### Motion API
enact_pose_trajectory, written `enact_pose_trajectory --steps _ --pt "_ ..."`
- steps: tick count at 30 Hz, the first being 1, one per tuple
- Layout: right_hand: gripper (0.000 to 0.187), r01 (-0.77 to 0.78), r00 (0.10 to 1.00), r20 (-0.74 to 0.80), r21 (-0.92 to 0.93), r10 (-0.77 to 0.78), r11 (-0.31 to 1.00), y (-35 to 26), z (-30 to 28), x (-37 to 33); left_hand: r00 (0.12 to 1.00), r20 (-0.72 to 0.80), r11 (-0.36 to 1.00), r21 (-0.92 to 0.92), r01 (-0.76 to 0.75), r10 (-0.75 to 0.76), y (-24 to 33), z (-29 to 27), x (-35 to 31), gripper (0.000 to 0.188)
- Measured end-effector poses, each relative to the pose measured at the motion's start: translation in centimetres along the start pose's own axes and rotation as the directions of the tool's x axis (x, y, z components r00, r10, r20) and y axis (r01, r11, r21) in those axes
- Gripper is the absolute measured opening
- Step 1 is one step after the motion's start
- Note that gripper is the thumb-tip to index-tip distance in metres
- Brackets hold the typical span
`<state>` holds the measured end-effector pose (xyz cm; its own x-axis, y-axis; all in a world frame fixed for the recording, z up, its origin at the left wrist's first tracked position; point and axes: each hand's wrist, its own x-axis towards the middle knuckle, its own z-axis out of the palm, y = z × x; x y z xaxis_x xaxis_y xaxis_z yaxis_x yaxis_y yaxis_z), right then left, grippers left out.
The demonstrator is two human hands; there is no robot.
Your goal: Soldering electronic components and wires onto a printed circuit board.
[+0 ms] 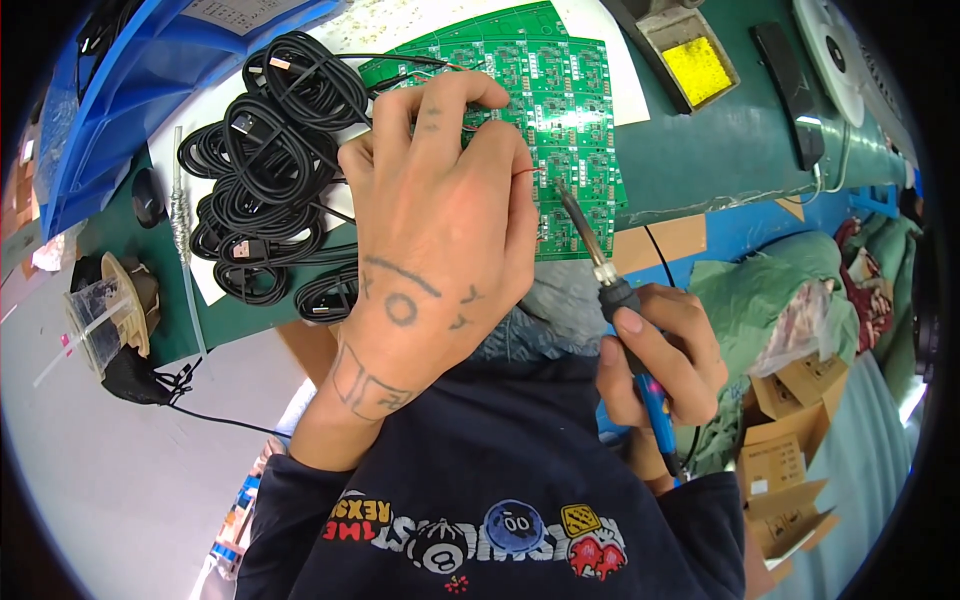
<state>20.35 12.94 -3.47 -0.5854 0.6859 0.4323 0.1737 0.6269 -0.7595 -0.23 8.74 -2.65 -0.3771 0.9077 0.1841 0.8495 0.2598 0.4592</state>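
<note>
A panel of green circuit boards (575, 130) lies on white paper on the bench. My left hand (440, 220) rests over the panel's left part with its fingers curled, pinching a thin red wire (527, 171) whose end reaches onto the board. In my right hand (680, 350) is a soldering iron (655, 410), gripped by its blue and black handle. Its tip points up and left, at or just above the panel, a little right of the wire's end. Coiled black USB cables (285, 150) are piled left of my left hand; one runs under my fingers.
A yellow sponge (698, 72) sits in a holder at the back right, near a black bar-shaped thing (785, 95) and a white reel (832, 50). The blue bin (120, 110) stands far left, a wire spool (140, 300) below it. Cardboard boxes (785, 460) lie lower right.
</note>
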Motion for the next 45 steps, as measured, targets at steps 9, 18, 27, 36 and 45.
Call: enact_pose_trajectory --steps 9,18,27,36,45 --pt "0.031 0.042 0.998 -0.057 0.024 -0.041 0.999 0.6 -0.3 -0.4 0.999 -0.033 1.0 -0.013 -0.028 0.028 -0.3 0.4 -0.3 0.013" --pt "0.03 0.06 0.997 -0.044 0.033 -0.058 0.998 0.8 -0.3 -0.4 0.997 0.007 0.996 -0.06 -0.071 0.072 -1.2 -0.1 -0.1 0.013" --pt "0.03 0.061 0.998 -0.038 0.049 -0.059 0.997 1.1 -0.1 -0.4 0.992 0.1 0.994 -0.091 -0.062 0.071 -1.0 -1.1 0.6 0.013" --pt "0.03 0.059 0.998 -0.008 0.064 -0.059 0.996 1.1 0.1 -0.3 0.989 0.137 0.994 -0.1 -0.036 0.05 -0.8 -1.6 1.3 0.009" --pt "0.032 0.049 0.999 -0.008 0.065 -0.049 0.997 1.0 0.5 -0.1 0.985 0.169 0.999 -0.023 -0.037 0.04 -0.1 -1.9 1.5 0.008"
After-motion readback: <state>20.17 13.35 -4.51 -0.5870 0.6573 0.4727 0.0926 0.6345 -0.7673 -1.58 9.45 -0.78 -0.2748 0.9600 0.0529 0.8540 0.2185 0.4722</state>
